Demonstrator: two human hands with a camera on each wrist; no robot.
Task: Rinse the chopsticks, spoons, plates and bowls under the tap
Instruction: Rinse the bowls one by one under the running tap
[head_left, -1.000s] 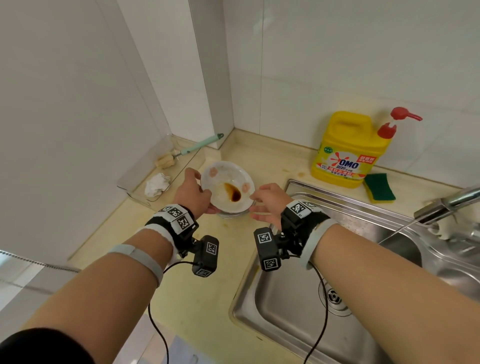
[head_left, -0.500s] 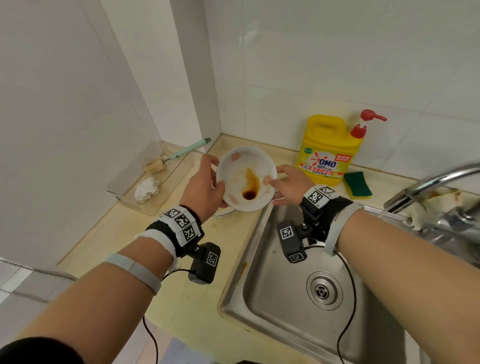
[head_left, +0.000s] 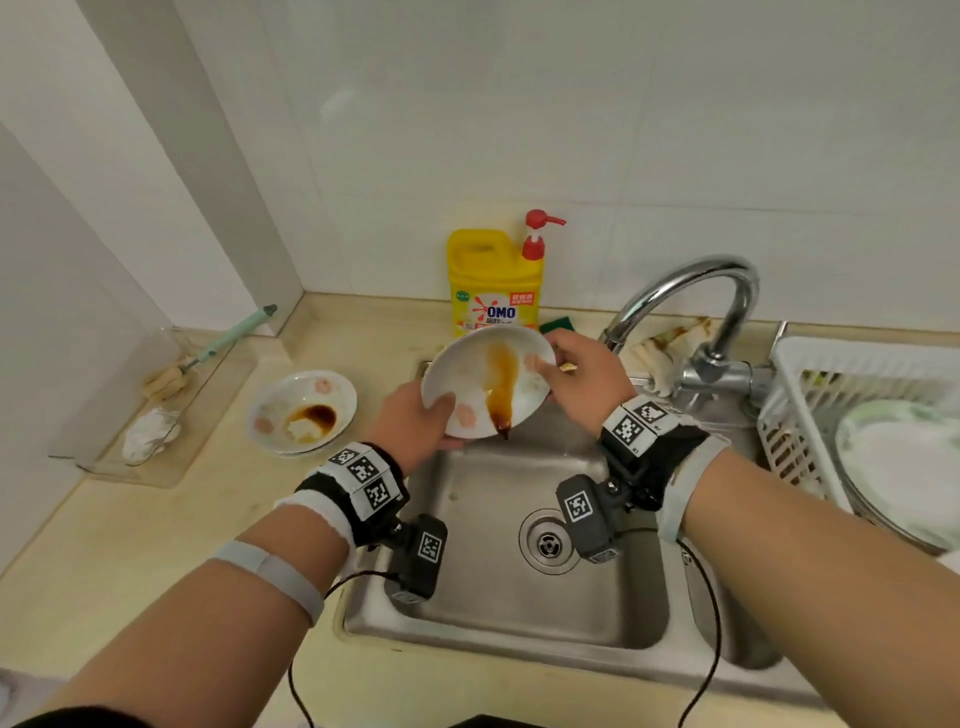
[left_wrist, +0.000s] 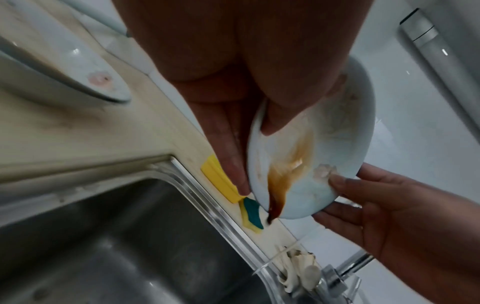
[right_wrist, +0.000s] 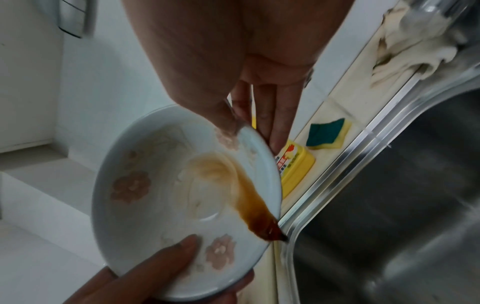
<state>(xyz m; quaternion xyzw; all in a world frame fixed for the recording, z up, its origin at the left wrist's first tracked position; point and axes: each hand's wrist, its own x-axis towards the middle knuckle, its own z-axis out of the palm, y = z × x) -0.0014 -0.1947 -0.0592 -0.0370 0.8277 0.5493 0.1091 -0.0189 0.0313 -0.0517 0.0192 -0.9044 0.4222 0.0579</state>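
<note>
A white plate (head_left: 467, 382) with pink flowers is tilted toward me over the back left of the steel sink (head_left: 519, 613). Brown sauce runs down it and drips off its lower rim. My left hand (head_left: 415, 423) grips the plate's lower left edge, thumb on its face. My right hand (head_left: 576, 382) pinches the upper right rim. The plate (left_wrist: 324, 160) and the plate (right_wrist: 161, 205) show the same two-handed hold in both wrist views. A second dirty plate (head_left: 304, 410) with sauce sits on the counter to the left. The curved tap (head_left: 691, 296) stands to the right; no water is seen running.
A yellow detergent bottle (head_left: 493, 280) and a green sponge (head_left: 558, 326) stand behind the sink. A cloth (head_left: 665, 351) lies by the tap base. A white rack (head_left: 857, 415) with clean dishes is at the right. A clear tray (head_left: 156, 410) with a brush is at the left.
Both hands lifted the top plate off the stack on the counter, carried it right over the sink and tilted it. The sauce now runs off the rim. The other plate stays behind.
</note>
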